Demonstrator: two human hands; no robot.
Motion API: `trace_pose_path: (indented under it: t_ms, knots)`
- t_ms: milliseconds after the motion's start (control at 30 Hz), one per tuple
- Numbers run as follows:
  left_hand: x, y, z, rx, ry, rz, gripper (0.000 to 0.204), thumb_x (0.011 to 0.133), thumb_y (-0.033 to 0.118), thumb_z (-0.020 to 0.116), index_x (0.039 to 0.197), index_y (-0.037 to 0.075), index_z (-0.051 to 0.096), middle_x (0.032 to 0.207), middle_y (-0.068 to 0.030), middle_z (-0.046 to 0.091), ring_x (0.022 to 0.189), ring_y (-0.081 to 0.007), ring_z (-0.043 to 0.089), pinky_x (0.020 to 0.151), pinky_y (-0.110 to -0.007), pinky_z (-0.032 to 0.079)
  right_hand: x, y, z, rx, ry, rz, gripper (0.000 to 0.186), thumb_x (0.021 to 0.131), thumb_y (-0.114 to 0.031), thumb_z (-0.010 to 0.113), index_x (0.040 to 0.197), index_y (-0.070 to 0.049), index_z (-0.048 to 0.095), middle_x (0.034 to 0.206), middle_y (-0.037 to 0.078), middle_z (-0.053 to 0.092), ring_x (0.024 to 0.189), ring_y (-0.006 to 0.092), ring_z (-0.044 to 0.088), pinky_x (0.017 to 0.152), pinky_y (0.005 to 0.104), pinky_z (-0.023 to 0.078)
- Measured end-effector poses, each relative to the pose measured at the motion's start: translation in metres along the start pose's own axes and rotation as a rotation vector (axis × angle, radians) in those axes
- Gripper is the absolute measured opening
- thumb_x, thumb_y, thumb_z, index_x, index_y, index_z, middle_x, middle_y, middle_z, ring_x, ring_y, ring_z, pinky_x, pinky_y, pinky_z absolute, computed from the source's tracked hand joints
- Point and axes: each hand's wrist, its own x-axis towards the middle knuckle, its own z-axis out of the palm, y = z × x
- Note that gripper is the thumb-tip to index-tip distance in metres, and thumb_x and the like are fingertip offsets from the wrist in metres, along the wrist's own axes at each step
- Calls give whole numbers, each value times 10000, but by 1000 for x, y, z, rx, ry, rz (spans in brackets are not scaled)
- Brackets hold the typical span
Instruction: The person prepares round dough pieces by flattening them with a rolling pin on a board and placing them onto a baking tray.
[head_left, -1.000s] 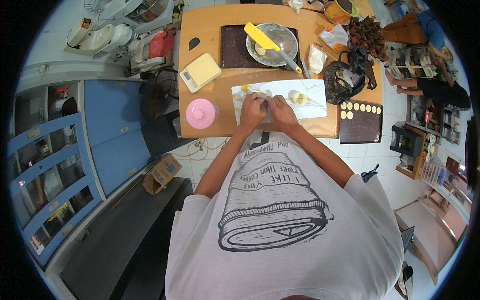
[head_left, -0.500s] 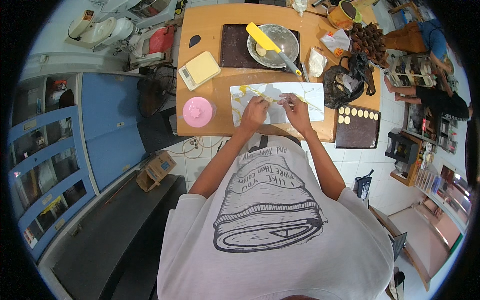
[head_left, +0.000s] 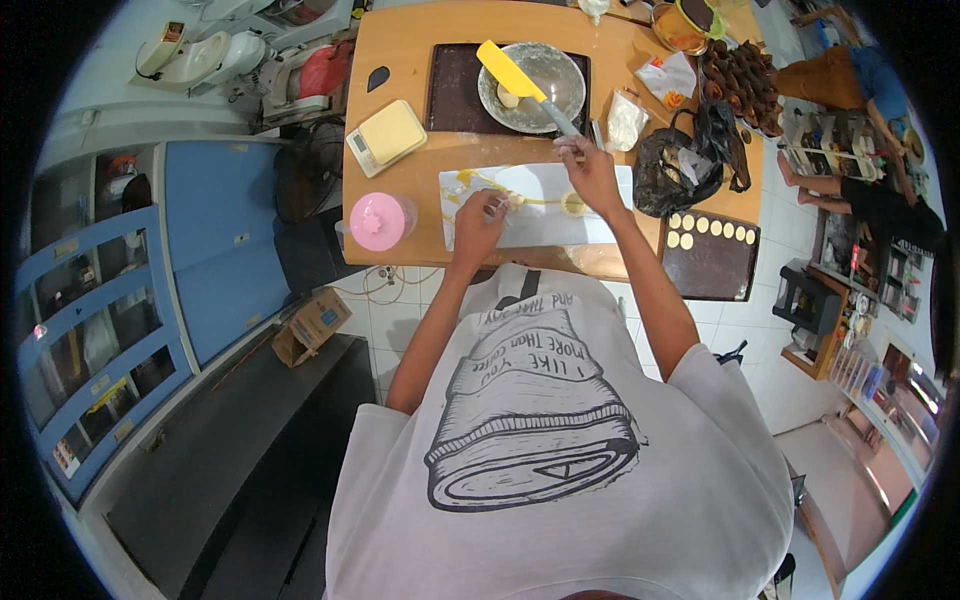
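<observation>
My left hand [head_left: 482, 217] rests on the white marbled board [head_left: 540, 230], fingers curled beside a small pale dough piece [head_left: 513, 201]; what they hold is unclear. My right hand [head_left: 582, 160] is closed at the handle end of a yellow-bladed spatula [head_left: 498, 63], partly hiding it; its hold is unclear. The spatula lies across a metal bowl [head_left: 555, 70] with pale dough inside, on a dark tray [head_left: 446, 100]. A pale ring-like round [head_left: 574, 204] lies on the board's right. Flat pale discs [head_left: 687, 222] sit in rows on another dark tray [head_left: 705, 275].
A cream scale [head_left: 385, 135], pink-lidded jug [head_left: 375, 218], white packet [head_left: 627, 122] and black bag [head_left: 668, 170] surround the board on the wooden table [head_left: 390, 40]. Brown pieces [head_left: 730, 80] pile at back right. Other people [head_left: 870, 200] appear at far right.
My hands have separated. My right hand has moved from the board up to the spatula's handle end; my left remains low on the board's left part. The view has shifted slightly.
</observation>
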Motion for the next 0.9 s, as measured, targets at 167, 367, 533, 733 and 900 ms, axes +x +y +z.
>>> trace_pose_path:
  t_ms: [167, 367, 533, 733, 900]
  knots:
    - [-11, 12, 7, -7, 73, -101, 166, 958, 129, 679, 1092, 33, 702, 974, -106, 734, 833, -183, 679, 750, -326, 530, 59, 52, -19, -52, -31, -56, 246, 942, -167, 629, 1066, 34, 702, 964, 184, 754, 855, 304, 733, 754, 394, 562]
    - [-21, 35, 25, -15, 113, -275, 136, 976, 99, 650, 1069, 6, 681, 931, -121, 710, 805, -199, 653, 720, -317, 515, 131, 115, -12, -68, -101, -102, 288, 897, -165, 638, 1109, 16, 712, 906, 221, 734, 834, 332, 737, 777, 399, 578]
    - [-33, 47, 40, -17, 117, -393, 184, 1010, 142, 624, 1115, 2, 682, 958, -123, 717, 828, -188, 654, 722, -315, 505, 191, 120, 13, -237, -271, -163, 330, 867, -86, 628, 1172, 28, 679, 1146, 246, 707, 1060, 378, 699, 959, 417, 548]
    - [-36, 52, 52, -58, 140, -405, 205, 1028, 169, 607, 1131, 9, 684, 973, -109, 723, 857, -185, 667, 729, -320, 508, 247, 166, 55, -437, -355, -301, 458, 813, -88, 677, 1258, 11, 635, 1255, 269, 647, 1175, 415, 623, 1022, 459, 497]
    - [-46, 56, 57, -100, 224, -466, 179, 1023, 125, 601, 1140, 14, 679, 989, -112, 728, 906, -187, 700, 715, -310, 507, 241, 121, 59, -382, -561, -319, 503, 799, -99, 715, 1283, 4, 624, 1267, 274, 637, 1193, 434, 604, 1024, 465, 487]
